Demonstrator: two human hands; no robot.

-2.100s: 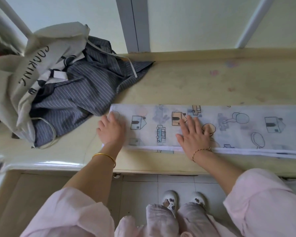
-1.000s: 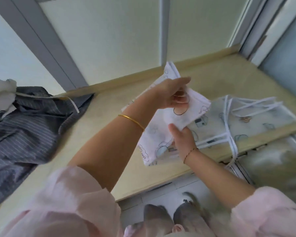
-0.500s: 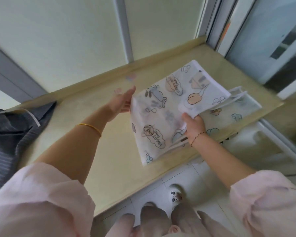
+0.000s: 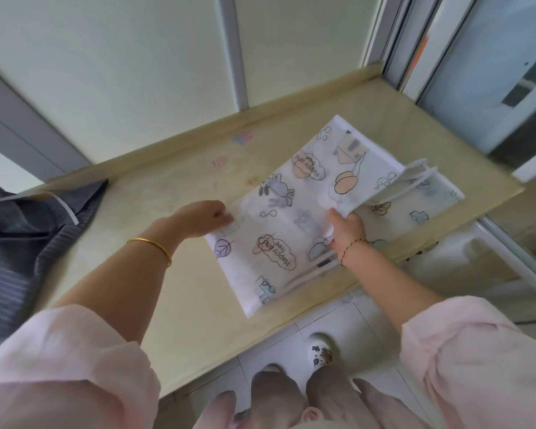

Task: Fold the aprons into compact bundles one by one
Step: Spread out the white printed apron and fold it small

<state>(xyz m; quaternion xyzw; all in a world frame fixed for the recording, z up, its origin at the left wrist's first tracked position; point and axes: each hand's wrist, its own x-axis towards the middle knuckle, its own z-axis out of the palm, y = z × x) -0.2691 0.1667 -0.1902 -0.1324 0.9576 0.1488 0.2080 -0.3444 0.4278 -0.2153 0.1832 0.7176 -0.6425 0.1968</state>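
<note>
Two aprons show on the beige countertop (image 4: 180, 292); at the far left a dark grey pinstriped apron (image 4: 19, 243) lies crumpled on the surface, a white strap (image 4: 63, 205) trailing across its upper edge; well apart from it, toward the middle, the left hand (image 4: 200, 218) wears a gold bangle (image 4: 150, 247) at the wrist and reaches in from a rolled pink sleeve (image 4: 65, 366); its fingers curl at the left edge of the white printed apron (image 4: 279, 230) and seem to pinch that edge, though blur hides the fingertips; the printed apron, folded into a layered rectangle, lies tilted across the counter's right half, its near corner reaching toward the counter's front edge, its cartoon prints and "Happy and free" clouds facing up; further right the right hand (image 4: 345, 229), a thin dark cord bracelet (image 4: 350, 250) at the wrist, grips the upper layer at the fold's right side, thumb on top and fingers tucked beneath, lifting that layer slightly off the lower one; beyond it white apron ties (image 4: 409, 178) loop over the lower layer near the counter's right end; below the counter, on the tiled floor, a white clog (image 4: 321, 351) with small charms shows.
</note>
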